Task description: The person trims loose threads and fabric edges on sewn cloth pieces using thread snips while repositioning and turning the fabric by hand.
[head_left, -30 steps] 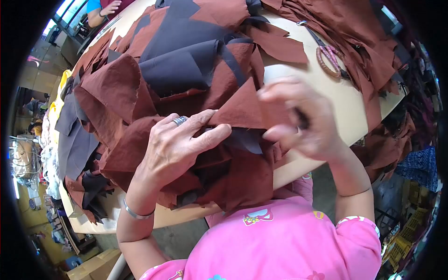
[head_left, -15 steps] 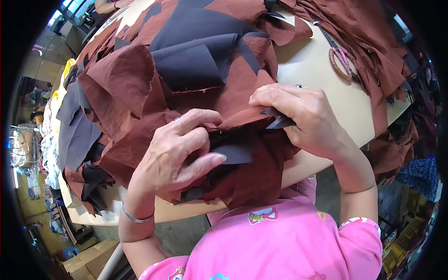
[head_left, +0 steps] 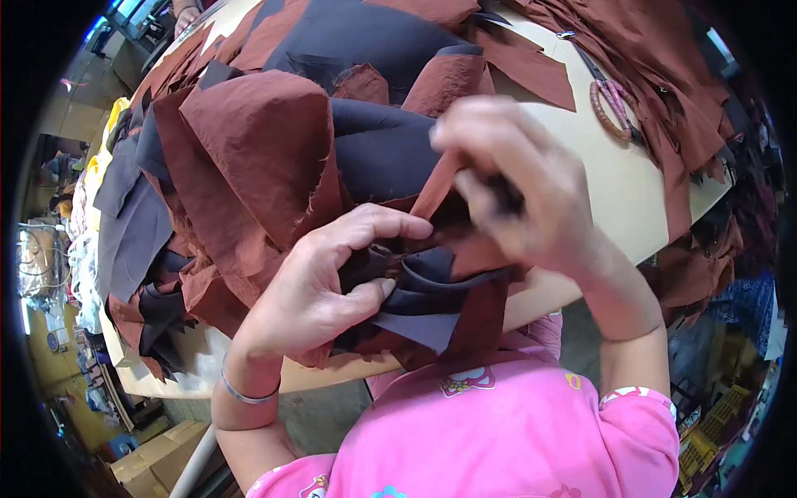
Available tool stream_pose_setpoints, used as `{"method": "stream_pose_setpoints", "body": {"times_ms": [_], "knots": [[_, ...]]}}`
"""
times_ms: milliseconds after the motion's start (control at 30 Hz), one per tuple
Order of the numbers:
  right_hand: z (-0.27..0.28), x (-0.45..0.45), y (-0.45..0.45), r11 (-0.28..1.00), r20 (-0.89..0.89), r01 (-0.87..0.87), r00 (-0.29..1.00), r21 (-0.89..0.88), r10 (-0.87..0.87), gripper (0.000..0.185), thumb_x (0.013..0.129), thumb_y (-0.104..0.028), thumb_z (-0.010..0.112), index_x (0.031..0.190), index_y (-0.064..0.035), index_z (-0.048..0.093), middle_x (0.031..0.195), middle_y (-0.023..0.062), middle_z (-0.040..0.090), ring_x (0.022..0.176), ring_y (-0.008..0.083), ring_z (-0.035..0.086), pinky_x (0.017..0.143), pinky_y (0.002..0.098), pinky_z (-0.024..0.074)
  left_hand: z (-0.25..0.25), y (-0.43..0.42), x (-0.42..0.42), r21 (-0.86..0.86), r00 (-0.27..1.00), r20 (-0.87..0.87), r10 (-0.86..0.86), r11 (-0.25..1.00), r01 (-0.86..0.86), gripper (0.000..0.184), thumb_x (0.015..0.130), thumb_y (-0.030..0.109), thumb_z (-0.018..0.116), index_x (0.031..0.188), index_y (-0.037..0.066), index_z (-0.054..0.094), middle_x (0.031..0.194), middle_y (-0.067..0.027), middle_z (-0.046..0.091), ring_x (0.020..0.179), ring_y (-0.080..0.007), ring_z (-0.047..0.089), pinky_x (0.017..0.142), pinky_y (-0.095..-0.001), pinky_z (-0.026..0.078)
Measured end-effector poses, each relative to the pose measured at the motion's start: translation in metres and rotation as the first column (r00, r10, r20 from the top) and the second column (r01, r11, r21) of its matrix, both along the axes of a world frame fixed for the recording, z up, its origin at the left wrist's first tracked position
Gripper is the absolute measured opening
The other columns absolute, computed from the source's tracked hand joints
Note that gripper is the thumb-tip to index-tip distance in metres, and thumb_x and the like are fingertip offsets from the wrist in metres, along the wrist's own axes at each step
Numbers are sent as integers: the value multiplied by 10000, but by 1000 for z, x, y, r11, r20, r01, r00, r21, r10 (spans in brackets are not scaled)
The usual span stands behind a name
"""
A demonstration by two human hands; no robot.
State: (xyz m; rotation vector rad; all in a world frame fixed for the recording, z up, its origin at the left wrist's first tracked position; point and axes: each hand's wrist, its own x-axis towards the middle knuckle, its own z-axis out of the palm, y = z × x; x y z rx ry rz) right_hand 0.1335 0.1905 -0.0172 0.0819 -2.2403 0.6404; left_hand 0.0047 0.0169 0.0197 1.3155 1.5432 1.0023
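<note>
My left hand [head_left: 332, 274] curves round a bunch of dark fabric [head_left: 427, 278] at the table's near edge, thumb and fingers on either side of it. My right hand [head_left: 523, 183] is smeared by motion, raised to the right of my left. A narrow fold of brown fabric [head_left: 436, 187] runs taut from my left fingertips up to its fingers, which are closed on it. Behind my hands, a large brown cloth piece [head_left: 257, 141] stands up in a fold with a frayed edge. A dark cloth piece [head_left: 386, 153] lies beside it.
Pink-and-brown-handled scissors [head_left: 610, 108] lie on the table [head_left: 614, 195] at right. More brown fabric [head_left: 647, 75] hangs over the table's right side. Another person's hand [head_left: 187, 18] shows at the far left edge. A cardboard box [head_left: 170, 456] stands below left.
My right hand has lifted, pulling the brown fold upward. My left hand has shifted slightly right and down onto the dark bunch. The large brown piece has moved right and stands taller.
</note>
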Motion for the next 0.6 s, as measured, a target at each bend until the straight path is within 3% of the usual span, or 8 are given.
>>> {"method": "stream_pose_setpoints", "body": {"times_ms": [67, 100, 167, 200, 233, 367, 500, 600], "knots": [[0, 16, -22, 986, 49, -89, 994, -139, 97, 359, 631, -153, 697, 958, -80, 568, 925, 70, 569, 672, 248, 601, 565, 323, 506, 0, 0, 0, -18, 994, 90, 68, 998, -66, 414, 682, -67, 514, 1095, -47, 530, 1057, -84, 544, 974, -125, 522, 874, -249, 397], [2, 22, -26, 977, 125, -149, 978, -151, 169, 400, 651, -120, 722, 999, 1, 566, 929, 144, 572, 709, 271, 614, 574, 317, 511, 0, 0, 1, -31, 986, 135, 99, 995, -96, 412, 685, -72, 512, 1096, -49, 528, 1056, -78, 544, 971, -117, 519, 873, -245, 399], [-6, 28, -32, 978, 149, -157, 973, -138, 178, 407, 652, -137, 726, 1003, -2, 567, 915, 143, 570, 700, 263, 616, 565, 312, 507, 2, 2, 1, -102, 968, 209, 138, 988, -119, 411, 687, -80, 524, 1096, -49, 528, 1051, -55, 532, 977, -100, 510, 881, -238, 394], [-11, 31, -37, 983, 152, -150, 975, -101, 165, 440, 606, -114, 736, 999, -2, 576, 890, 127, 571, 664, 239, 611, 539, 309, 496, 3, 3, 2, -120, 959, 232, 165, 983, -140, 410, 679, -75, 538, 1087, -47, 534, 1043, -48, 526, 991, -103, 505, 893, -240, 384], [-20, 30, -39, 991, 69, -137, 988, 11, 136, 377, 609, -86, 694, 965, -4, 604, 851, 103, 576, 575, 176, 576, 474, 281, 451, 2, 4, 2, -140, 948, 254, 191, 977, -160, 409, 671, -69, 553, 1078, -45, 541, 1036, -41, 519, 1006, -107, 501, 906, -242, 374], [-26, 31, -49, 960, 28, -78, 997, 270, 73, 282, 642, -79, 611, 916, -16, 637, 781, 76, 573, 491, 106, 503, 415, 231, 360, 2, 5, 3, -144, 934, 298, 199, 976, -162, 352, 691, -74, 559, 1042, -43, 555, 1007, -42, 524, 923, -100, 511, 837, -227, 395], [-26, 31, -51, 962, 56, -146, 989, 231, 136, 311, 614, -68, 622, 920, -17, 631, 766, 74, 569, 491, 126, 508, 421, 251, 380, -4, 6, 10, -61, 977, 18, 215, 975, -213, 224, 721, -45, 583, 944, -22, 592, 936, -37, 551, 876, -104, 520, 796, -229, 406], [-27, 30, -43, 965, 57, -235, 968, -115, 242, 313, 632, -28, 641, 942, -13, 608, 776, 84, 567, 536, 184, 533, 451, 281, 420, -10, 4, 2, 77, 972, -213, 103, 993, -88, 164, 730, -24, 609, 892, -6, 610, 900, -43, 569, 869, -106, 526, 794, -233, 411]]}}
